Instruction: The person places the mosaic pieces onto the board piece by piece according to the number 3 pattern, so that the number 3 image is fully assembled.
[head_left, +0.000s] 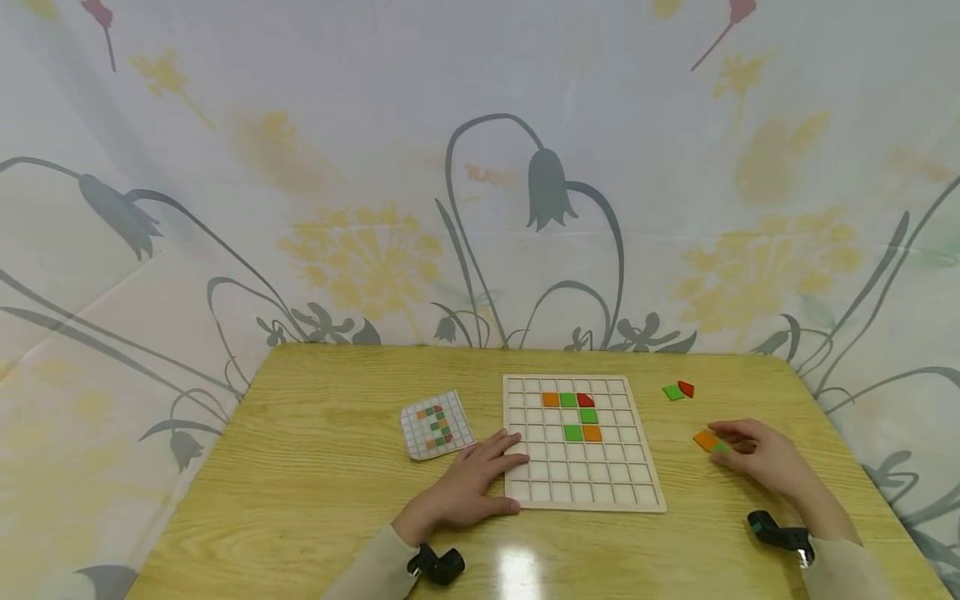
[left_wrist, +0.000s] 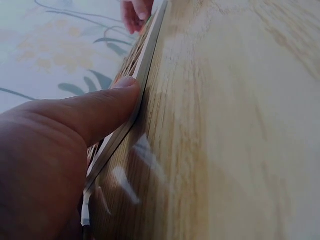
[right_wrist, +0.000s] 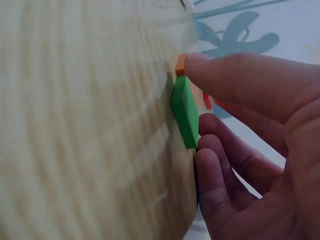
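Note:
A white grid board (head_left: 585, 475) lies on the table, with several orange, green and red tiles in its upper cells. My left hand (head_left: 468, 483) rests along its left side, fingers on the board; the thumb (left_wrist: 112, 107) presses the near edge. To the right of the board my right hand (head_left: 765, 458) is low over two tiles, an orange tile (head_left: 705, 439) and a green tile (right_wrist: 186, 112). Its thumb touches the orange tile and the index finger curls toward it, in what looks like a pinch. The fingers partly cover the green tile.
A small pattern card (head_left: 408, 433) with a coloured grid lies left of the board. Behind the right hand, a loose green tile (head_left: 672, 392) and a red tile with a cut corner (head_left: 686, 388) touch. A floral cloth (head_left: 480, 250) hangs behind the wooden table (head_left: 315, 467).

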